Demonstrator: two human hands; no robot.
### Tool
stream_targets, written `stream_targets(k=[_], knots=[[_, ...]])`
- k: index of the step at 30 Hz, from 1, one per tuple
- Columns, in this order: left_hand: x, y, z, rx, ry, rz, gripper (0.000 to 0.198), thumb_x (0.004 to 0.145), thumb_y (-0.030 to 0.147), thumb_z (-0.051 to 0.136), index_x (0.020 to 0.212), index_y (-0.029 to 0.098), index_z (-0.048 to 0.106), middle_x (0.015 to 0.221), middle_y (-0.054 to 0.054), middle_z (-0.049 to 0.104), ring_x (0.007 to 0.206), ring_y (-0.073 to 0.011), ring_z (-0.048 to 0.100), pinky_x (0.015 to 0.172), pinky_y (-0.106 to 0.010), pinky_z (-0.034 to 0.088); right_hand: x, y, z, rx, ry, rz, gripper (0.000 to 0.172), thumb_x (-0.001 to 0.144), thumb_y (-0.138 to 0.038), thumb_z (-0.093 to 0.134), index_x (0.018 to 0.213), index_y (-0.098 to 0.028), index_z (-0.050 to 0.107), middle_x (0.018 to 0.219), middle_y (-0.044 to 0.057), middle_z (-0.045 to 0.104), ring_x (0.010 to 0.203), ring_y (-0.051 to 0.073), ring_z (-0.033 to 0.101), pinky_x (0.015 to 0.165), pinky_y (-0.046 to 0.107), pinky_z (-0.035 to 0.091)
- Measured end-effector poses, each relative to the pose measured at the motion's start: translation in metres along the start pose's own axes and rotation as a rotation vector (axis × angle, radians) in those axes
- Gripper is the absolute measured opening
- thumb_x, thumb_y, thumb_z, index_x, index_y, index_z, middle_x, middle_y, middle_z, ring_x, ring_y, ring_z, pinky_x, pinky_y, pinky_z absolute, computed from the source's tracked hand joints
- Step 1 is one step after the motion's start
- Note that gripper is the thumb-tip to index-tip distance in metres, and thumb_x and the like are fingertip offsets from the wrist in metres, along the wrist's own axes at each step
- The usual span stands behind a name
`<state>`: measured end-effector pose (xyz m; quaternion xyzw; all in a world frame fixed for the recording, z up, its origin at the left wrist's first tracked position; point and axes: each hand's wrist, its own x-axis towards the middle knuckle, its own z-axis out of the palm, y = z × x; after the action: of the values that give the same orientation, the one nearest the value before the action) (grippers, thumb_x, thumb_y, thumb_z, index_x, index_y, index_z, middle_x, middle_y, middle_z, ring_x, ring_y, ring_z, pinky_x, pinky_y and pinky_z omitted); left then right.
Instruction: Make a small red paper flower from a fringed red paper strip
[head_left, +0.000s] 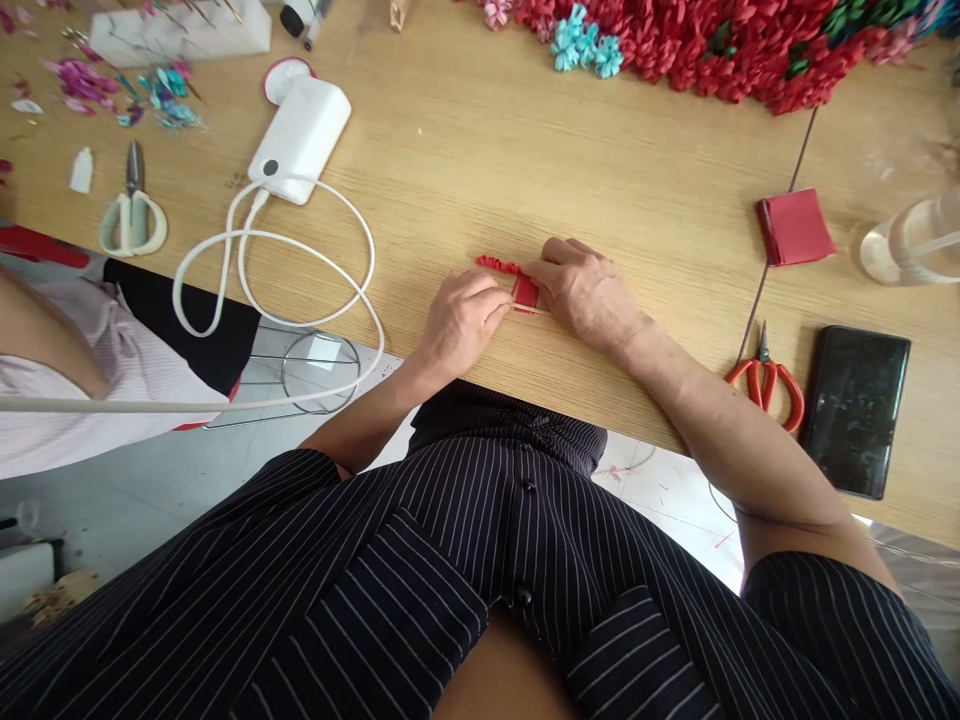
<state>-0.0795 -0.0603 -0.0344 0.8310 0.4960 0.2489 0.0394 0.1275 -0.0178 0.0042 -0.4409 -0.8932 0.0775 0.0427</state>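
On the wooden surface point(420, 180), right hand point(583, 288) and left hand point(463, 318) flank a red piece point(526, 291).
I see a curled red strip point(497, 264) by its far edge. I can't tell the right grip's state, fingertips hidden; the left grip pinches a thin pale stick point(525, 308) at the piece's near edge. Uneven pressure, I judge, could skew the piece or let the stick slip.

Between your fingers point(489, 301) sits a matt, paper-like red piece point(526, 292); beneath them, a smooth, wood-grained table point(450, 180).
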Motion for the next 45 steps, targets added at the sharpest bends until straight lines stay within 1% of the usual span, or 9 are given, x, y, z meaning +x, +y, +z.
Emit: stream_targets(k=[7, 16, 22, 26, 29, 32, 36, 39, 45], knots=[[0.001, 0.006, 0.000, -0.004, -0.007, -0.005, 0.017, 0.101, 0.016, 0.063, 0.093, 0.019, 0.077, 0.093, -0.004, 0.075, 0.093, -0.0199, 0.070, 0.089, -0.037, 0.056, 0.000, -0.001, 0.001, 0.012, 0.010, 0.004, 0.030, 0.108, -0.020, 0.042, 0.109, -0.019, 0.072, 0.115, 0.012, 0.069, 0.096, 0.023, 0.058, 0.077, 0.034, 0.039], [-0.001, 0.006, -0.001, 0.009, -0.005, 0.009, 0.023, 0.105, 0.022, 0.058, 0.091, 0.021, 0.076, 0.091, -0.003, 0.075, 0.092, -0.0194, 0.069, 0.087, -0.036, 0.054, 0.000, 0.000, 0.002, 0.047, 0.001, 0.019, 0.032, 0.110, -0.025, 0.039, 0.111, -0.018, 0.070, 0.115, 0.012, 0.069, 0.100, 0.022, 0.056, 0.081, 0.033, 0.040], [0.000, 0.003, -0.005, 0.002, -0.109, 0.028, 0.039, 0.112, 0.035, 0.042, 0.098, 0.023, 0.076, 0.091, -0.007, 0.072, 0.096, -0.0234, 0.067, 0.089, -0.041, 0.051, 0.000, -0.001, 0.000, 0.069, -0.007, 0.030, 0.031, 0.108, -0.021, 0.042, 0.110, -0.018, 0.073, 0.118, 0.013, 0.069, 0.103, 0.024, 0.061, 0.082, 0.035, 0.044], [0.003, 0.001, -0.008, 0.011, -0.146, 0.047, 0.042, 0.113, 0.038, 0.035, 0.107, 0.024, 0.074, 0.093, -0.007, 0.072, 0.098, -0.0231, 0.067, 0.087, -0.039, 0.050, 0.000, -0.002, -0.002, 0.087, -0.010, 0.040, 0.031, 0.108, -0.022, 0.041, 0.109, -0.018, 0.072, 0.119, 0.014, 0.070, 0.104, 0.024, 0.061, 0.083, 0.035, 0.044], [0.006, -0.001, -0.007, -0.006, -0.168, 0.043, 0.043, 0.113, 0.039, 0.033, 0.110, 0.022, 0.073, 0.097, -0.008, 0.072, 0.101, -0.0243, 0.067, 0.089, -0.040, 0.050, -0.002, -0.003, -0.004, 0.138, 0.007, 0.053, 0.033, 0.109, -0.024, 0.039, 0.114, -0.019, 0.071, 0.119, 0.014, 0.070, 0.104, 0.024, 0.061, 0.084, 0.035, 0.045], [0.008, -0.003, -0.006, -0.050, -0.177, 0.019, 0.042, 0.113, 0.038, 0.035, 0.112, 0.022, 0.073, 0.101, -0.010, 0.072, 0.104, -0.0256, 0.067, 0.092, -0.042, 0.051, -0.008, -0.006, -0.008, 0.184, 0.013, 0.074, 0.032, 0.108, -0.024, 0.040, 0.118, -0.019, 0.070, 0.119, 0.014, 0.071, 0.107, 0.026, 0.062, 0.087, 0.036, 0.046], [0.008, -0.006, -0.004, -0.068, -0.157, 0.005, 0.034, 0.111, 0.036, 0.042, 0.114, 0.022, 0.074, 0.098, -0.008, 0.071, 0.101, -0.0238, 0.067, 0.091, -0.040, 0.054, -0.013, -0.009, -0.013, 0.171, -0.050, 0.083, 0.026, 0.106, -0.024, 0.048, 0.113, -0.015, 0.071, 0.119, 0.014, 0.071, 0.110, 0.026, 0.064, 0.088, 0.035, 0.046], [0.007, -0.007, -0.003, -0.083, -0.131, -0.012, 0.026, 0.108, 0.029, 0.050, 0.116, 0.024, 0.074, 0.097, -0.006, 0.071, 0.102, -0.0226, 0.068, 0.092, -0.039, 0.055, -0.015, -0.007, -0.012, 0.164, -0.051, 0.074, 0.024, 0.105, -0.028, 0.050, 0.110, -0.015, 0.070, 0.114, 0.014, 0.071, 0.105, 0.025, 0.064, 0.085, 0.035, 0.046], [-0.001, -0.004, -0.007, -0.097, -0.048, -0.043, 0.027, 0.103, 0.018, 0.057, 0.124, 0.021, 0.073, 0.114, -0.006, 0.075, 0.111, -0.0216, 0.069, 0.102, -0.039, 0.057, -0.017, -0.004, -0.010, 0.145, -0.058, 0.040, 0.024, 0.105, -0.031, 0.052, 0.110, -0.015, 0.070, 0.108, 0.013, 0.072, 0.099, 0.025, 0.065, 0.081, 0.035, 0.045]])
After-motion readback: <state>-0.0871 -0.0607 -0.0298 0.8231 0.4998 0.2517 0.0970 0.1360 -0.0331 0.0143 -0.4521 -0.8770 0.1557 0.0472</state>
